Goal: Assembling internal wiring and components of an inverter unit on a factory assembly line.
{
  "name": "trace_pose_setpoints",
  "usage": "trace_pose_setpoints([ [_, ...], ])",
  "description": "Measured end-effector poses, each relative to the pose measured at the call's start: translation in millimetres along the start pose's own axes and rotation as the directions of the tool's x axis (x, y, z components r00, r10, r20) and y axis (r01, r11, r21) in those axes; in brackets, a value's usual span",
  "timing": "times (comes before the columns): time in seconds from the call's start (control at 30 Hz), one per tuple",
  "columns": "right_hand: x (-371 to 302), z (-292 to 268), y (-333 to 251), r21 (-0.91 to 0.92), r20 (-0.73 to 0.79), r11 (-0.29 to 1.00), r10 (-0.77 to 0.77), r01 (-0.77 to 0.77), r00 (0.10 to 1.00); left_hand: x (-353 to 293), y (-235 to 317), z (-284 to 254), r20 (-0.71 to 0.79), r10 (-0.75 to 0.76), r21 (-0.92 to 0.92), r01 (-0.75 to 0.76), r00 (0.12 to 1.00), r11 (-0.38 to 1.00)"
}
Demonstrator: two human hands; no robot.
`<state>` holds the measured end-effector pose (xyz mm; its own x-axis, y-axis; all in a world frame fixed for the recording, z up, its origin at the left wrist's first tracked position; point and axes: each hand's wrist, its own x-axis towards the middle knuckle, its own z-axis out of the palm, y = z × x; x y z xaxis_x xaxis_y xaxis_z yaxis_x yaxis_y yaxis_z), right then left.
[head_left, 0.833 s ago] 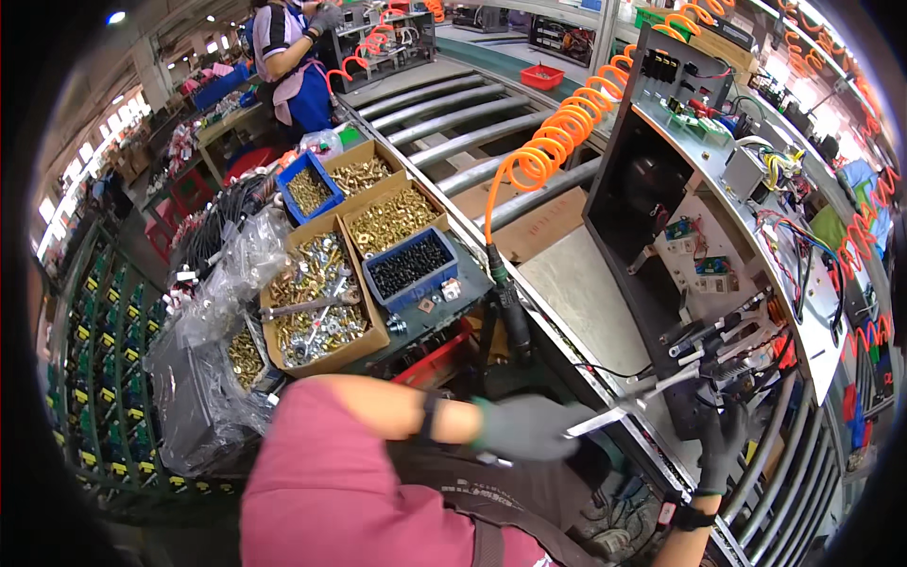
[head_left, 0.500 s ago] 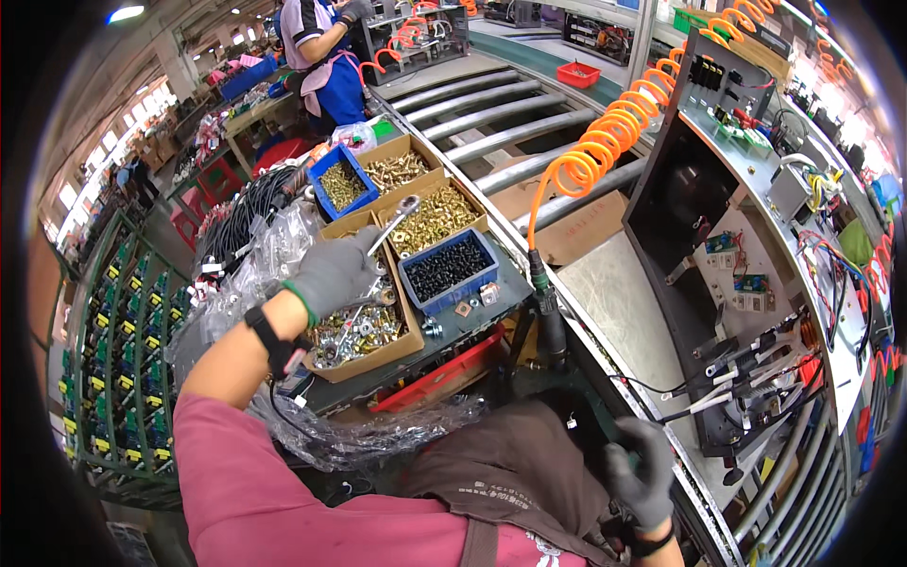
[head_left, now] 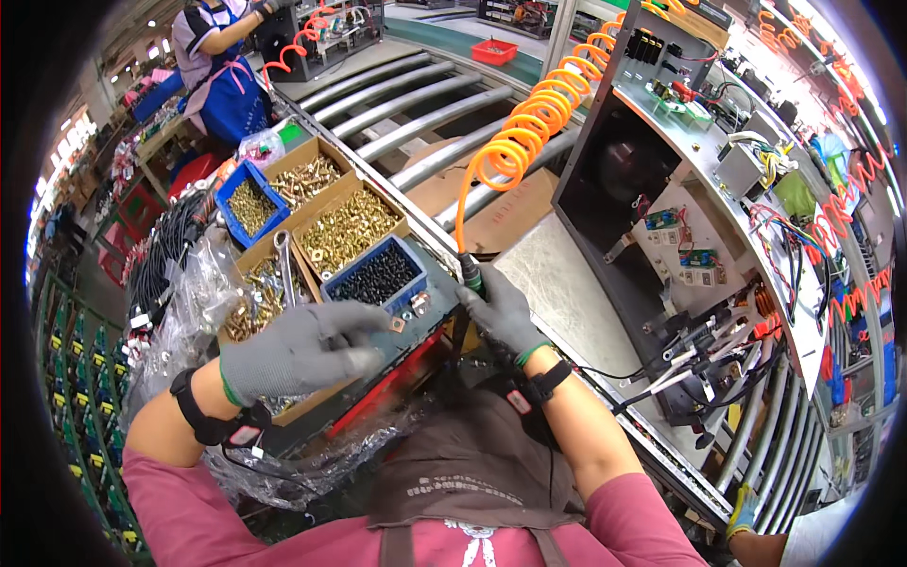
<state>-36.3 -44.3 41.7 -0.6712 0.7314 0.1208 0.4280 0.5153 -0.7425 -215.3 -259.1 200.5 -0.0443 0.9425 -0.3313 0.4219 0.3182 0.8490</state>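
My left hand [head_left: 307,350], in a grey glove, hovers over the near end of a cardboard box of mixed metal hardware. Its fingers stretch to the right, apart and slightly blurred. A combination wrench [head_left: 286,269] rests on the brassy bolts [head_left: 255,307] just beyond that hand, its lower end hidden. My right hand [head_left: 505,317], also gloved, closes around a dark air screwdriver [head_left: 470,271] with a green collar. The tool hangs from an orange coiled hose [head_left: 524,132]; the glove covers part of its body. Between the hands sits a blue bin of black screws [head_left: 373,279].
Yellow screws [head_left: 345,227] fill a cardboard box beyond the blue bin. A dark metal cabinet [head_left: 605,217] with boards and wires stands at right on the roller conveyor [head_left: 416,104]. Another person [head_left: 222,76] works far left; someone's gloved hand [head_left: 744,510] shows lower right.
My right hand has come up from beside my apron to the air screwdriver. My left hand has let go of the wrench and moved nearer. The view has shifted right.
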Motion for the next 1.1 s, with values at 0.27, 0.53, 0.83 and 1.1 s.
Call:
trace_pose_setpoints([
  [0.27,-51.2,-53.0,-29.3,0.362,-0.091,0.923,-0.104,0.130,0.990,23.4,-6.0,119.6,0.420,-0.323,-0.497,0.513,0.848,0.699],
  [0.53,-108.6,-104.6,-78.9,0.879,-0.149,0.472,0.129,0.072,0.980,59.3,-13.3,226.3,0.173,0.102,-0.954,0.141,0.980,0.264],
  [0.83,-158.5,-122.1,-120.9,0.890,-0.313,0.360,0.037,0.280,0.949,52.2,21.3,210.5,-0.249,0.253,-0.924,-0.308,0.935,0.227],
  [1.1,-170.6,-90.8,-134.9,-0.132,-0.365,0.763,-0.632,0.633,0.684,59.6,32.8,141.4,0.068,0.457,-0.998,0.055,0.887,0.043],
])
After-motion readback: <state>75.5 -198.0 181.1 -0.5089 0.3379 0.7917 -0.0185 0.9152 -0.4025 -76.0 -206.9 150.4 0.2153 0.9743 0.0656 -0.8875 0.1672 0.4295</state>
